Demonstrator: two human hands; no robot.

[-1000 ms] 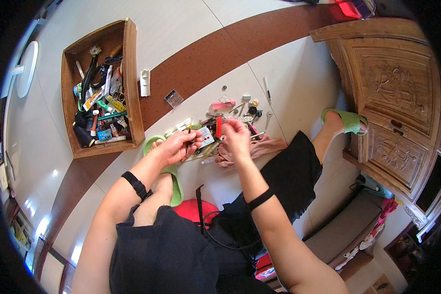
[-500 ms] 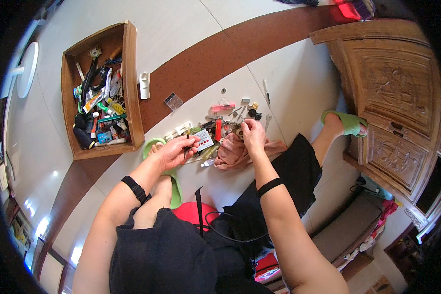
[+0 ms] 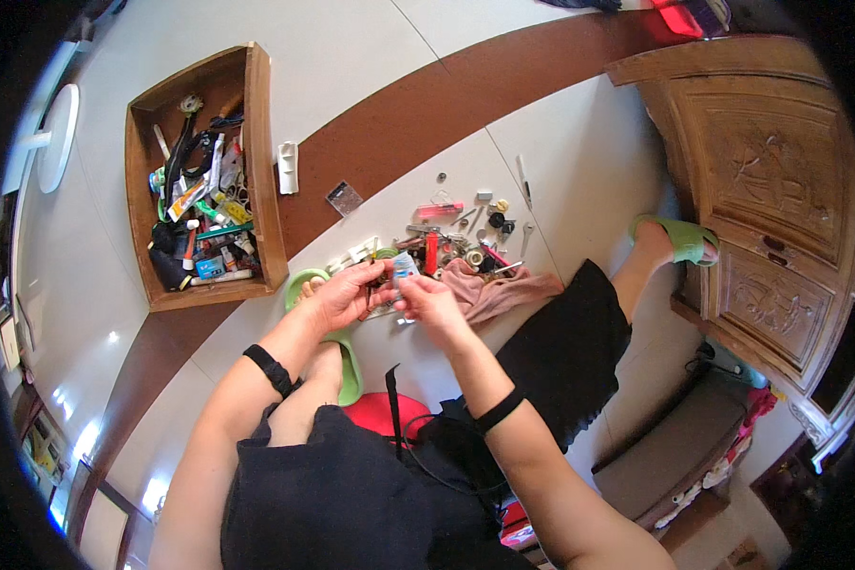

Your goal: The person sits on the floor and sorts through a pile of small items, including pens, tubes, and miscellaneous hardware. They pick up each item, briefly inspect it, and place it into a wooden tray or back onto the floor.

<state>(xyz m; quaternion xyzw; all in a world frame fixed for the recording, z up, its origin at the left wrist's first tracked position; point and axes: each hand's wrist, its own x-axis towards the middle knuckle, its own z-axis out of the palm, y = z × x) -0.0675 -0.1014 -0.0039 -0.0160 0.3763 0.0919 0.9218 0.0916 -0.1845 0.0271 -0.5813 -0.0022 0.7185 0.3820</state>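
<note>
My left hand and my right hand are close together above the near edge of a pile of small items. My right fingers pinch a small clear packet with blue on it, held up between the hands. The fingers of my left hand are closed on a thin dark stick, mostly hidden by them. Just beyond my right hand lies a crumpled pink cloth. A red bar-shaped item and a pink plastic piece are among the loose metal bits.
At the left stands a wooden drawer full of tubes, tools and bottles. A white plastic holder and a small clear bag lie beside it. A pen lies on the floor. A carved wooden cabinet stands at the right.
My right hand has come left and nearer, from the pink cloth to beside my left hand. A blue-marked clear packet now shows between the hands. The cloth lies flatter, uncovering more small items.
</note>
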